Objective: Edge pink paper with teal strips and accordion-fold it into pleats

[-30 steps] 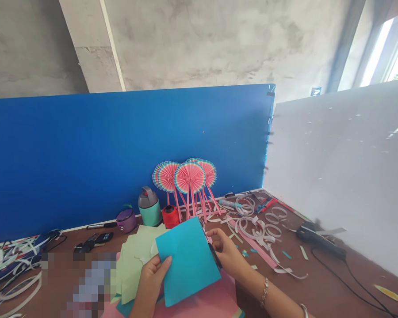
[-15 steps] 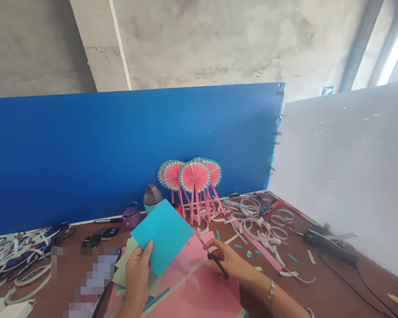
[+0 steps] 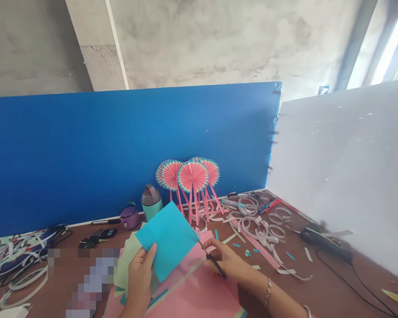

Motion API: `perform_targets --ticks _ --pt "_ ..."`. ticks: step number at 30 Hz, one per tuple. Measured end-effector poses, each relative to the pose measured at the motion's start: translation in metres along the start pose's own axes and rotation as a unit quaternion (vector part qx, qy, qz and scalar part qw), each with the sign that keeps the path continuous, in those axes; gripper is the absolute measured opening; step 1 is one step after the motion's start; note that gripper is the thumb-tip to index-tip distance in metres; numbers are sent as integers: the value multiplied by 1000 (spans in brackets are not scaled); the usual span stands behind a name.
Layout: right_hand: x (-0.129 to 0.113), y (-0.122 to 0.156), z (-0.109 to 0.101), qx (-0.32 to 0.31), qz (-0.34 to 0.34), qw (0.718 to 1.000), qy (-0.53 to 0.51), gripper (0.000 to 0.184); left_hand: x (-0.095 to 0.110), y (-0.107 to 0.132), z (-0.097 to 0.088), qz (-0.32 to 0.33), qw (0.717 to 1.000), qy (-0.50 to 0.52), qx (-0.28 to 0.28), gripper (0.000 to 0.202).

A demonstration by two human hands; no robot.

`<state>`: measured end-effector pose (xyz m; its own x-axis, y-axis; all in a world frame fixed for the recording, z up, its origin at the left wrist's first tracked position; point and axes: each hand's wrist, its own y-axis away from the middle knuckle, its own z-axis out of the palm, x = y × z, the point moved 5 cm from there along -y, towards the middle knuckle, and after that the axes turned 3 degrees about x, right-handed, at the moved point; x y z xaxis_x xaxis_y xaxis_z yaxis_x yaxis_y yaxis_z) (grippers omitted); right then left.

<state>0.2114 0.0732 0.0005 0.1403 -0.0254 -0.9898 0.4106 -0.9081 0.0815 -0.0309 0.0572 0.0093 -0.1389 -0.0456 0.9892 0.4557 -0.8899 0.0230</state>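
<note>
Teal paper sheet (image 3: 167, 238) held above the brown table's (image 3: 334, 282) near edge, scissors (image 3: 210, 257) at its right side.
By the back edge stand a purple pot (image 3: 129, 217) and a grey-lidded bottle (image 3: 151, 203). The left hand (image 3: 139, 276) pinches the sheet's lower corner, thumb on its face, over pale green sheets (image 3: 126, 265) and pink sheets (image 3: 202, 296). The right hand (image 3: 228, 263) is clenched round the scissors' handles, the blades meeting the sheet's right edge. Pink paper fans (image 3: 192, 176) lean at the back edge. White strip curls (image 3: 258, 227) and a black glue gun (image 3: 325, 245) lie toward the right edge.
</note>
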Motion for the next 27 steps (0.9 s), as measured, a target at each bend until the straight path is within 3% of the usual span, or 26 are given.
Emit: perform_targets --ticks 27 --pt "-1 0 0 1 0 1000 -4 42 -13 -5 -3 -22 1000 -1 -4 44"
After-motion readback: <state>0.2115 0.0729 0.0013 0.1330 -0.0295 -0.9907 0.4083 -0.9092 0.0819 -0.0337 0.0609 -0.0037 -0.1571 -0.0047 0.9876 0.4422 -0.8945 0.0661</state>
